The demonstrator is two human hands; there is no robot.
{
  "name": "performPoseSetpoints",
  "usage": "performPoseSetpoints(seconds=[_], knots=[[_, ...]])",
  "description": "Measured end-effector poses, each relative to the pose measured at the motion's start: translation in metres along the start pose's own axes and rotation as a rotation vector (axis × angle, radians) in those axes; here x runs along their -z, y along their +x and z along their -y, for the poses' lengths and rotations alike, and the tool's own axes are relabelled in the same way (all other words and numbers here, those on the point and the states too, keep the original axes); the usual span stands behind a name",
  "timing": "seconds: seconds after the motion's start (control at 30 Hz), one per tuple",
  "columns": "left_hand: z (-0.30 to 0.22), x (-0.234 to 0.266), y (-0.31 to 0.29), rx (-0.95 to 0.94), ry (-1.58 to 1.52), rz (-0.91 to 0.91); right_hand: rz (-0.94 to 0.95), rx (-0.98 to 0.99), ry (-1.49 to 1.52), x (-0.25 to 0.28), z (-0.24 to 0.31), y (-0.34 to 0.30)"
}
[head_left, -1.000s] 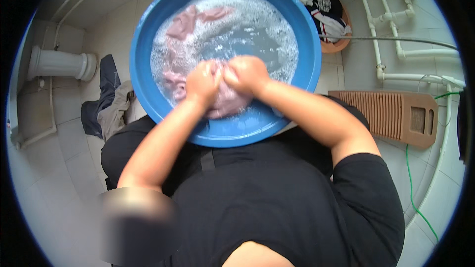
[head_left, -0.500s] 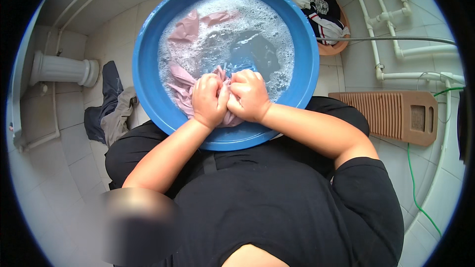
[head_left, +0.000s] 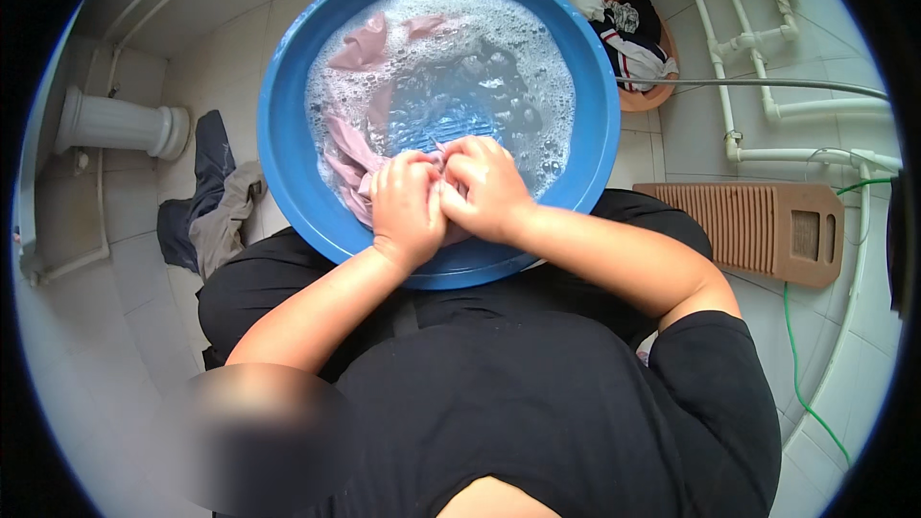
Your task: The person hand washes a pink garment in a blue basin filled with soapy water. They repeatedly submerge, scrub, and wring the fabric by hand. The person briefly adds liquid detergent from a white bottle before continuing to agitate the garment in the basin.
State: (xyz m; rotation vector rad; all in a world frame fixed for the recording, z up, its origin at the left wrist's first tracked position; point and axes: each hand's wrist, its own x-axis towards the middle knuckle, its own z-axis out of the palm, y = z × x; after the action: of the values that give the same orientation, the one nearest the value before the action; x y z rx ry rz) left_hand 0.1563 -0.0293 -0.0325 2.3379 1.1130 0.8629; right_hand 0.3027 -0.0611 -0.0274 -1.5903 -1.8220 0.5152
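Note:
A pale pink garment (head_left: 351, 146) lies partly under sudsy water in a big blue basin (head_left: 284, 163) between my knees. At the near side of the basin, my left hand (head_left: 407, 203) is closed on a bunched part of the cloth. My right hand (head_left: 482, 188) grips the same bunch, its knuckles close against the left hand. Other folds of the garment (head_left: 363, 44) rise through the foam at the far left. Most of the cloth under my fingers is hidden.
Behind the basin at right stands an orange-brown tub (head_left: 662, 104) with dark and white clothes. A brown washboard (head_left: 743, 230) lies on the tiles to the right, near a green cord (head_left: 798, 374) and white pipes (head_left: 734, 125). Dark and grey clothes (head_left: 216, 197) lie at left by a white pedestal (head_left: 120, 125).
My hands stay together on the cloth, shifted slightly. Less pink cloth shows between and below them. The foam in the middle has opened, leaving more clear, rippling water.

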Motion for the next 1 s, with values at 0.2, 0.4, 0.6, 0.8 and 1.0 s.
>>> performPoseSetpoints(seconds=[0.2, 0.4, 0.6, 0.8, 1.0], knots=[[0.042, -0.027, 0.053, 0.417, -0.069, 0.105, 0.054, -0.372, 0.017, -0.031, -0.041, 0.055], [0.049, -0.002, 0.051, 0.504, -0.212, 0.279, 0.069, -0.384, -0.228, -0.019, -0.038, 0.059], [-0.001, 0.001, -0.013, -0.042, 0.03, 0.062, -0.161, 0.081, 0.036, -0.003, 0.01, -0.009], [0.055, -0.028, 0.055, 0.371, -0.125, 0.282, 0.003, -0.425, 0.006, -0.025, -0.037, 0.058], [0.044, -0.002, 0.047, 0.48, -0.335, 0.396, 0.122, -0.447, -0.266, -0.009, -0.025, 0.046]])
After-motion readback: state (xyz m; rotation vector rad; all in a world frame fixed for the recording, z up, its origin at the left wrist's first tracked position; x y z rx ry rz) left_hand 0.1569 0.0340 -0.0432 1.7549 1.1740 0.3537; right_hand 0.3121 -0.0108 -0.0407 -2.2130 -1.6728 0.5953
